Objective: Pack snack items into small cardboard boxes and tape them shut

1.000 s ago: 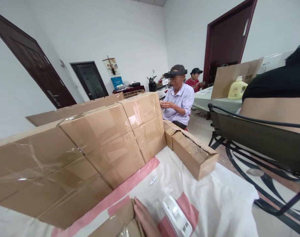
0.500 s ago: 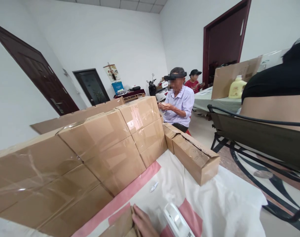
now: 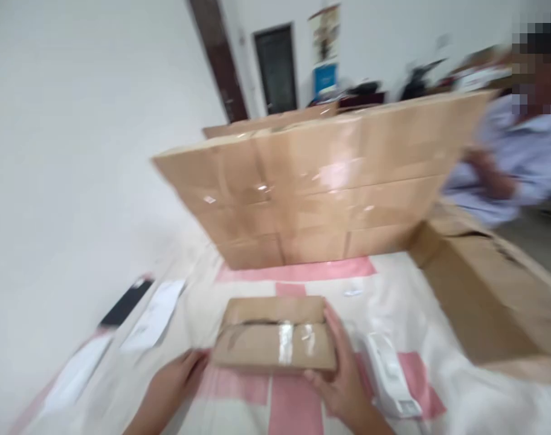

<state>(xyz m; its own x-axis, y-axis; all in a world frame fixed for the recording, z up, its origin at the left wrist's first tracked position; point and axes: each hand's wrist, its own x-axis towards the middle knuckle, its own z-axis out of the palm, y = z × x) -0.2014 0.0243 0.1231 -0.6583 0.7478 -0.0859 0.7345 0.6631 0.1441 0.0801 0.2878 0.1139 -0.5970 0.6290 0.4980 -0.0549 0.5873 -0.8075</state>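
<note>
A small closed cardboard box (image 3: 252,347) with strips of clear tape lies in front of me on the white and pink cloth (image 3: 298,411). My right hand (image 3: 341,374) grips its right end, the thumb at the front corner and the fingers along the side. Beside the box's left front corner is my left hand (image 3: 180,377), fingers curled in; blur hides whether they hold anything. Just right of my right hand lies a white tape dispenser (image 3: 388,374).
Taped cardboard boxes (image 3: 312,193) form a wall behind the work area. A long carton (image 3: 479,296) stands at the right, with a seated person (image 3: 520,157) beyond it. White papers (image 3: 155,317) and a dark flat object (image 3: 127,302) lie at the left. A small white scrap (image 3: 353,291) lies near the wall.
My view has swung left and down. The small box, earlier cut off at the bottom edge with one hand on it, is now fully visible, and both hands show.
</note>
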